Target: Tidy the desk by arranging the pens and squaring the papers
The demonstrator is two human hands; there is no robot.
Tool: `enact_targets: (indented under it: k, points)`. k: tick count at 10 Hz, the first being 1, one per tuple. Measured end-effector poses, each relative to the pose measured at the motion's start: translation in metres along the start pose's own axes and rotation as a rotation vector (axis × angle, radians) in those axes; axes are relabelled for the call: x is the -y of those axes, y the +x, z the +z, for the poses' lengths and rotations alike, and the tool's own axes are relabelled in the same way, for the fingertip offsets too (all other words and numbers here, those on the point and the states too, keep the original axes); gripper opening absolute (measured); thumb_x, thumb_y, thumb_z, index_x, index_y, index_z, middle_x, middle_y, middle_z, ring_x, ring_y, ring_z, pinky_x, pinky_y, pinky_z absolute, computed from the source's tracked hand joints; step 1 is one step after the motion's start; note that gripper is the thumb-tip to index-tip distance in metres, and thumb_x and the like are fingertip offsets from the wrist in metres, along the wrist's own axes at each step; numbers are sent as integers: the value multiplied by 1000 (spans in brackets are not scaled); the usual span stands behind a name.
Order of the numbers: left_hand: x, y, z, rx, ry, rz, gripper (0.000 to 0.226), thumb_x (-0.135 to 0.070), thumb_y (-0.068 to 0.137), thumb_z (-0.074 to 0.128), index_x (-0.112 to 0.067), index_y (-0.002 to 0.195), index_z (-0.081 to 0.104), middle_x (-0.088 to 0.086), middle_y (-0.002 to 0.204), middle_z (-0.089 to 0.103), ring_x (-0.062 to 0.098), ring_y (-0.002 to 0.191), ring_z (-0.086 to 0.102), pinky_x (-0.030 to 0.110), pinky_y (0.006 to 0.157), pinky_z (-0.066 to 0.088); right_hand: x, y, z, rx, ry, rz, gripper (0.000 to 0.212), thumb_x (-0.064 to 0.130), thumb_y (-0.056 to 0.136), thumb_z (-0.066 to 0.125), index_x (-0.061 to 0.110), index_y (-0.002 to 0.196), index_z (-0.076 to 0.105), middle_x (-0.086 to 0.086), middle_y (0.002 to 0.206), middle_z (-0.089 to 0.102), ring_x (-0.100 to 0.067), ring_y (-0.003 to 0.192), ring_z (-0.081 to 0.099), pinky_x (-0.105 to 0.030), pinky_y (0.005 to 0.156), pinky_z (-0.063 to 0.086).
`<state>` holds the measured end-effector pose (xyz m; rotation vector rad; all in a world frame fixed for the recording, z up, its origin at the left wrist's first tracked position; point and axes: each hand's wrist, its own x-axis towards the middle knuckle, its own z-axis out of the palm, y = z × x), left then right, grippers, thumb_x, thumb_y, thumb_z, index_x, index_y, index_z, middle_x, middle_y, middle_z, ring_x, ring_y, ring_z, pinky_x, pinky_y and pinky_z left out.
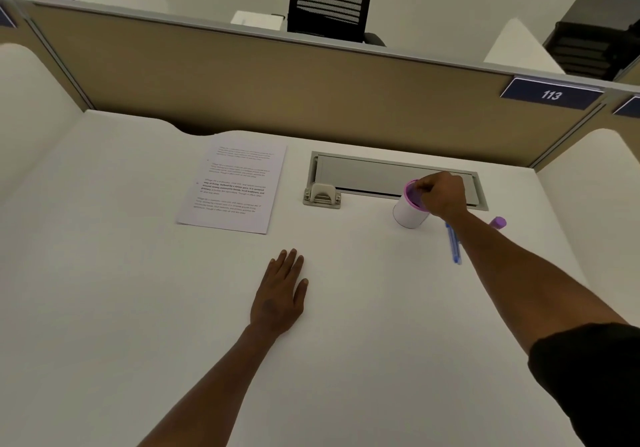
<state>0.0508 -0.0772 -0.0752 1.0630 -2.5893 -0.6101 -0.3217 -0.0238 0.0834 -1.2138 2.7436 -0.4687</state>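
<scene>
Left hand (281,294) flat on the desk (138,290), fingers spread. Right hand (441,194) curled on the rim of the cup (409,211). Blue pens (454,246) lying just beside the cup, partly under the arm. Papers (232,185) stacked far left.

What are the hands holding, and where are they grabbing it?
The right hand grips the cup at its purple rim, on the right side. The left hand lies flat on the desk, holding nothing.
</scene>
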Motion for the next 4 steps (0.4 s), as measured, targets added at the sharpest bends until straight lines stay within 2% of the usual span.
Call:
enact_targets:
  k: [1,2,3,4]
  points:
    - [0,0,-4,-1,-25,19,55,-33,102,46,-16,152,36,-1,162,26,16,153,16,36,125,14,2,-5,0,-72,53,41,20,11,83,67,9,101,76,-11,104,74,-29,100,66,-32,88,51]
    - [-1,1,-11,33,-66,20,58,-36,100,49,-15,152,35,-1,162,24,16,153,14,33,126,10,5,-13,-2,-123,98,52,21,28,82,70,10,88,78,-9,89,76,-26,89,68,-26,77,47]
    - [1,3,-16,70,-125,8,62,-44,100,47,-20,154,31,-3,163,21,11,153,9,31,126,7,14,-22,-4,-160,147,31,30,44,80,68,15,83,77,-6,83,74,-25,84,67,-25,74,45]
    - [-1,4,-25,69,-160,-28,61,-46,99,47,-25,154,31,-8,163,23,7,153,6,31,124,19,25,-35,5,-164,76,-35,35,51,84,63,17,88,72,-5,89,72,-27,91,65,-32,81,47]
